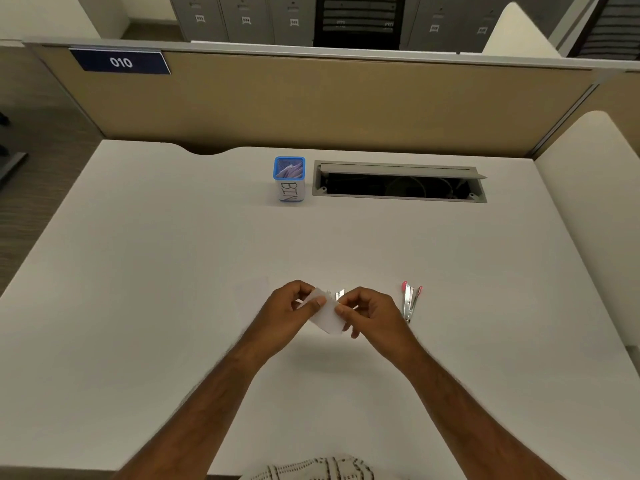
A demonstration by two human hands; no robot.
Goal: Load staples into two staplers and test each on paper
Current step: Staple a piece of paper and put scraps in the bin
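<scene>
Paper (325, 315) sits pinched between our left hand (294, 311) and right hand (370, 313), lifted just above the white surface (173, 271). An opened red stapler (410, 301) lies beside our right hand, a blue bin (289, 180) well behind.

Both forearms reach fwd, left hand (289, 311) & right hand (369, 313) close together, fingers curled, pinching.
</scene>
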